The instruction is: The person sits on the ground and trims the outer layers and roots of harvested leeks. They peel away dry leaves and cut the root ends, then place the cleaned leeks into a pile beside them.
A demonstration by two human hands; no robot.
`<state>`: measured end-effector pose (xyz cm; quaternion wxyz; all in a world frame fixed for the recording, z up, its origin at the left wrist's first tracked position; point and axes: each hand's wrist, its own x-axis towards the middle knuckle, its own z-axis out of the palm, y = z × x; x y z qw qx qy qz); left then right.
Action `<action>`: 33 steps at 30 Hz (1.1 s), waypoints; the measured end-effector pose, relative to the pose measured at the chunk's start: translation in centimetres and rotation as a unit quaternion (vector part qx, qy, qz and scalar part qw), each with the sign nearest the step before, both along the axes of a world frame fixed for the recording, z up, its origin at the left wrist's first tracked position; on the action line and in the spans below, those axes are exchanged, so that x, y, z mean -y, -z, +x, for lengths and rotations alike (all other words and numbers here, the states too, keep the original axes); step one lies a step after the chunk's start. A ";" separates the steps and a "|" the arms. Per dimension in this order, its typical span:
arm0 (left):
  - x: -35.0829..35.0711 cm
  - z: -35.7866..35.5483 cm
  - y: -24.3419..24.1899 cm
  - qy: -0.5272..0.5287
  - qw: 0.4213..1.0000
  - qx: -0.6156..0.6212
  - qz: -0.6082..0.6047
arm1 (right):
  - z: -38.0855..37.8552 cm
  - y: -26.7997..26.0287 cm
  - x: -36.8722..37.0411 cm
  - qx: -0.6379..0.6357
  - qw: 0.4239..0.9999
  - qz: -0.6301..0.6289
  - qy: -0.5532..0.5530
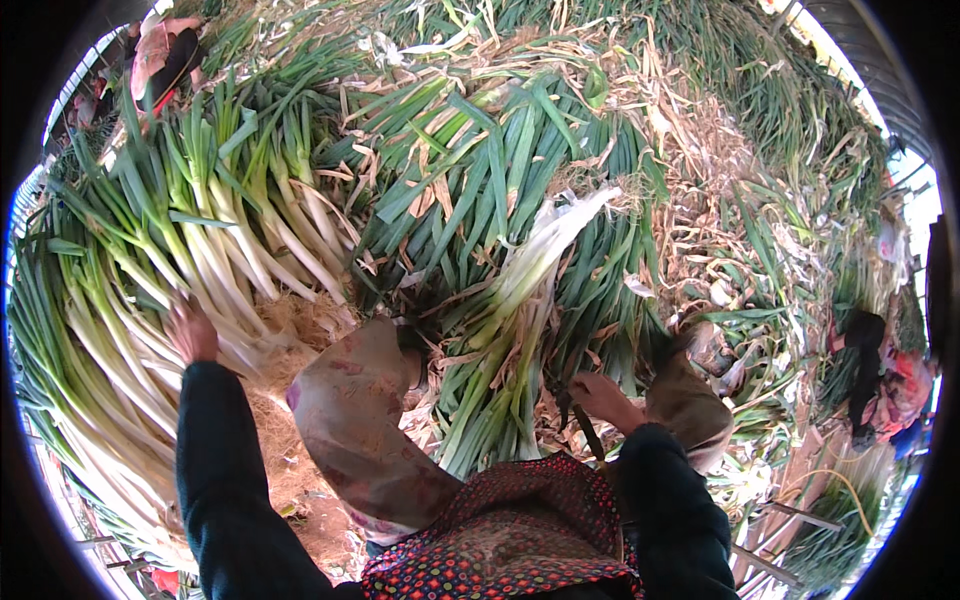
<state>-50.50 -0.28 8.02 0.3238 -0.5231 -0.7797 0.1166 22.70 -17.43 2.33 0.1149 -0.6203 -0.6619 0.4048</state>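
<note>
My left hand (192, 328) rests on the pale stalks of a row of cleaned leeks or large green onions (214, 262) at the left, with their roots towards me. Whether its fingers grip a stalk, I cannot tell. My right hand (602, 399), fingers bent, is by my right knee, next to a dark strip-like thing (589, 433); its hold on that is unclear. Between my knees lies a bunch of leafy stalks (525, 277), white root ends pointing away from me, on a thick layer of green leaves (480, 180).
Dry husks and leaf scraps (697, 165) cover the ground at the right. Another person (892, 382) is at the far right, and one more (161, 60) at the upper left. Metal bars (802, 516) and a yellow cord (844, 480) lie at the lower right.
</note>
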 end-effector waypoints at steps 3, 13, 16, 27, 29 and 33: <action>1.0 3.9 0.7 0.088 0.995 0.047 -0.003 | -1.4 0.3 -4.6 -0.038 0.997 0.005 0.061; -2.3 6.7 -3.8 0.047 0.989 0.092 -0.102 | -3.1 8.3 -19.4 -0.177 0.936 0.062 0.297; -4.1 12.4 -3.1 0.208 0.947 0.212 -0.126 | -3.3 8.7 -20.8 -0.160 0.931 0.084 0.317; -4.6 47.9 2.2 0.518 0.616 0.473 -0.359 | -0.2 -3.9 -10.1 -0.573 0.719 -0.066 0.387; -2.6 51.6 5.0 0.475 0.602 0.512 -0.388 | 0.0 -5.2 -7.9 -0.600 0.702 -0.072 0.377; 1.6 55.3 7.5 0.455 0.624 0.569 -0.281 | 0.4 -5.0 -3.7 -0.589 0.713 -0.045 0.377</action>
